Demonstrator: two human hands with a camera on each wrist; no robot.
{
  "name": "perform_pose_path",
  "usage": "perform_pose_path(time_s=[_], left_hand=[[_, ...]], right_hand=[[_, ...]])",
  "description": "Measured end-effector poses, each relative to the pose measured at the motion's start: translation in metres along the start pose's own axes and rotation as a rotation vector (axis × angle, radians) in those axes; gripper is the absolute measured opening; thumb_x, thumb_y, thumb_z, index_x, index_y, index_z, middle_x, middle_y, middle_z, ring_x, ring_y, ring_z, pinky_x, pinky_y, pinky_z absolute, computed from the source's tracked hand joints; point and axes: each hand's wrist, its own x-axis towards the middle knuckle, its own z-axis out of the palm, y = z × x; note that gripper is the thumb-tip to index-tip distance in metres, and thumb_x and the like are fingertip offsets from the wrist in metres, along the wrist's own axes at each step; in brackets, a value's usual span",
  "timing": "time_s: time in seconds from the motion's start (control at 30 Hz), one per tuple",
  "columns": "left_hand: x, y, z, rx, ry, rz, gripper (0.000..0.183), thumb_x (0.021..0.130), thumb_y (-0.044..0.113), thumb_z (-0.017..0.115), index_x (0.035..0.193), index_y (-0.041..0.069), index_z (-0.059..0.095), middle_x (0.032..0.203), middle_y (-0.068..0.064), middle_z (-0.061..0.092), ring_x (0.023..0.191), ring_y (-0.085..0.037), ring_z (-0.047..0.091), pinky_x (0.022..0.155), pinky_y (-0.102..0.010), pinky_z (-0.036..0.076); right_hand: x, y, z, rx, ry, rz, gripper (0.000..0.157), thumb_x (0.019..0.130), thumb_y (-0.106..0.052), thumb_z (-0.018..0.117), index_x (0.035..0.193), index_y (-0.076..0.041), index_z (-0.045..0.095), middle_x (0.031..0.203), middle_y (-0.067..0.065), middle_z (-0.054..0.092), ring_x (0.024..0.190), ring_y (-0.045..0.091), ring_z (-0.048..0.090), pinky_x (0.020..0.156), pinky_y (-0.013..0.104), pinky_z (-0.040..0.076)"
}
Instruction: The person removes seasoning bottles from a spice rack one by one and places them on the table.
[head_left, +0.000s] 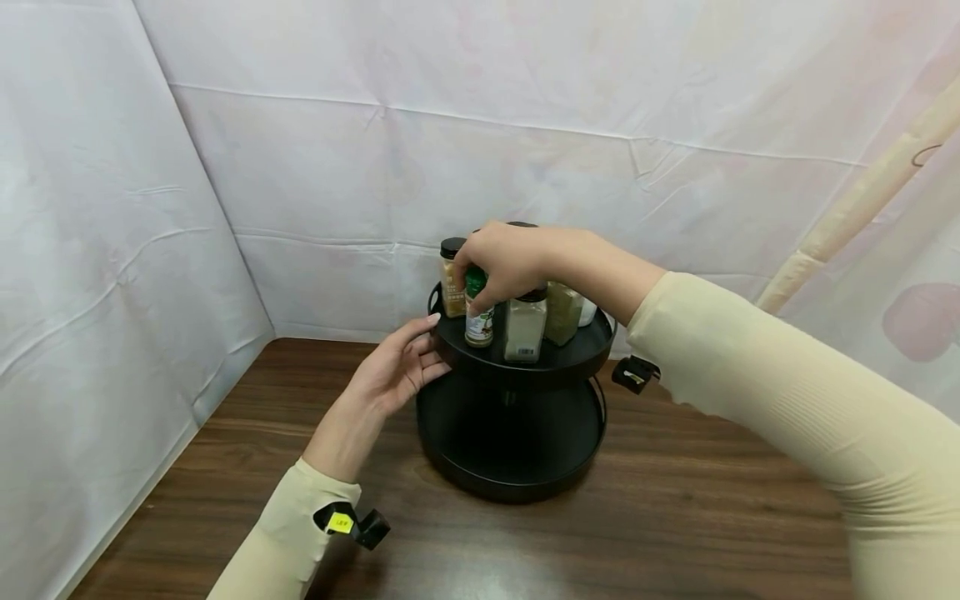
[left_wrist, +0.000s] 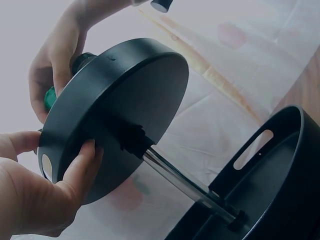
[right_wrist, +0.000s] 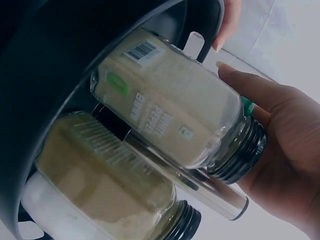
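A black two-tier round rack stands on the table, its upper tray held by a metal post above the lower tray. My left hand grips the upper tray's left edge, thumb at the rim and fingers underneath. Above that tray, my right hand pinches a small green-capped spice bottle near its top. Beside the bottle stand a yellowish spice jar, a white pepper jar with a black lid, and a greenish-brown spice jar. Whether the bottle's base touches the tray I cannot tell.
A white container stands at the upper tray's right, partly hidden by the right arm. The dark wooden table runs around the rack. Pale cloth hangs behind and at the left.
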Motion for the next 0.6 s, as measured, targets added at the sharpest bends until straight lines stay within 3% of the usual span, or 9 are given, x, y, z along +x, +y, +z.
perform_pose_path(time_s=[0.23, 0.6], left_hand=[[0.0011, -0.0005, 0.0026, -0.006, 0.005, -0.002, 0.044, 0.109, 0.027, 0.059, 0.143, 0.003, 0.045, 0.112, -0.006, 0.069, 0.097, -0.018, 0.070, 0.087, -0.032, 0.060], [0.0035, -0.0023, 0.0041, -0.007, -0.006, -0.006, 0.036, 0.109, 0.027, 0.058, 0.136, 0.005, 0.048, 0.109, -0.005, 0.068, 0.095, -0.017, 0.069, 0.085, -0.031, 0.060]], right_hand=[[0.0040, 0.0001, 0.0000, -0.002, -0.046, 0.014, 0.037, 0.094, -0.030, 0.085, 0.126, -0.015, 0.074, 0.118, 0.004, 0.066, 0.104, 0.023, 0.062, 0.087, 0.040, 0.052], [0.0050, 0.0022, 0.0001, 0.000, -0.056, 0.021, 0.032, 0.092, -0.027, 0.087, 0.119, -0.015, 0.077, 0.119, 0.002, 0.067, 0.101, 0.023, 0.062, 0.084, 0.039, 0.052]])
